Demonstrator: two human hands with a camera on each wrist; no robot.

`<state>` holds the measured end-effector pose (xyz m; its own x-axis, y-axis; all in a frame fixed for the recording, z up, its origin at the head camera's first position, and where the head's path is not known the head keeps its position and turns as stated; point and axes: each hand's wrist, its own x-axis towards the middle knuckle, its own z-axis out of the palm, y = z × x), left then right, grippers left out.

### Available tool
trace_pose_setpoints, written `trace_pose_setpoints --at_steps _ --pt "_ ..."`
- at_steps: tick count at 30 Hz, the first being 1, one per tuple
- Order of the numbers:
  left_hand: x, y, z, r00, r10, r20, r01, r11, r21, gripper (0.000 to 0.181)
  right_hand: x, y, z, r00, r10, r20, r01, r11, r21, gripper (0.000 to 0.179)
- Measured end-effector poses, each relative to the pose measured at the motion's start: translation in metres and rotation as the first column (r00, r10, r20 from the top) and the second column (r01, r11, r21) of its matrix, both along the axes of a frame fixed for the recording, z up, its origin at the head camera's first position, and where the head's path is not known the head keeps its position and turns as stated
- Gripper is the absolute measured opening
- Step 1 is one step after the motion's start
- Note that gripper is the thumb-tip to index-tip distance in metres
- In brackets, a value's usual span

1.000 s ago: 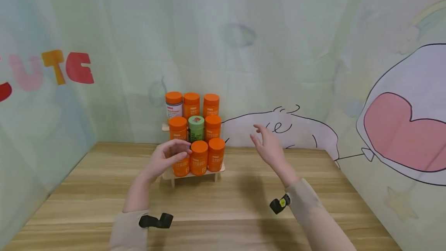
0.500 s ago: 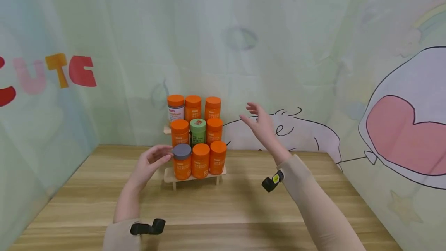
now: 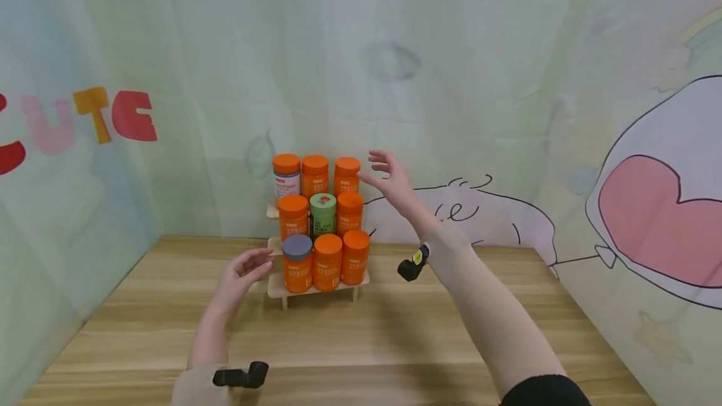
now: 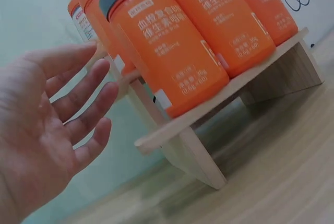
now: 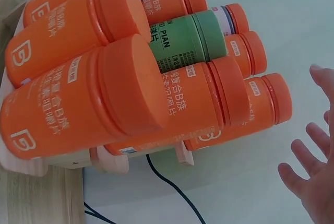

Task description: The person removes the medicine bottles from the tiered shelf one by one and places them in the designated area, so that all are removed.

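Note:
A wooden stepped stand (image 3: 277, 287) holds several pill bottles in three rows. At the front left is an orange bottle with a grey lid (image 3: 297, 266); my left hand (image 3: 239, 277) hovers to its left with loosely bent fingers and holds nothing. In the left wrist view a gap shows between the fingers (image 4: 81, 101) and that bottle. My right hand (image 3: 393, 182) reaches up beside the back right orange bottle (image 3: 346, 175), thumb toward its lid, palm empty. In the right wrist view its fingers (image 5: 308, 158) are apart from that bottle. A green bottle (image 3: 323, 215) stands mid-row.
A bottle with a white label (image 3: 287, 183) stands at the back left of the stand. The wooden table (image 3: 338, 343) meets a printed cloth backdrop (image 3: 479, 111) behind and at both sides. A dark cord (image 5: 175, 187) shows below the stand in the right wrist view.
My left hand has drawn back leftward from the front left bottle, whose lid now shows grey instead of orange. My right hand has moved up and left toward the back right bottle.

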<state>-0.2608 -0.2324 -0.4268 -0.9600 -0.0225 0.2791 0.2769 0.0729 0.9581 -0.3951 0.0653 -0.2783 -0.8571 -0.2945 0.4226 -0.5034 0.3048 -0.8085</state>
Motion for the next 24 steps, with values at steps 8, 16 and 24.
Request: trace_pose_setpoints --at_steps 8,16,24 --pt "-0.001 -0.003 -0.014 0.997 0.049 0.063 -0.046 0.998 -0.051 0.043 -0.014 -0.019 -0.006 0.994 0.036 0.104 -0.037 0.999 0.012 0.066" --pt "0.005 -0.007 -0.026 0.988 0.062 0.138 -0.057 0.997 -0.044 0.048 -0.02 -0.028 -0.023 0.984 0.055 0.168 -0.054 0.998 -0.011 0.067" --pt "0.003 -0.004 -0.031 0.975 0.066 0.212 -0.049 0.995 -0.083 0.05 -0.022 -0.033 -0.027 0.977 0.073 0.201 -0.069 0.997 -0.024 0.067"
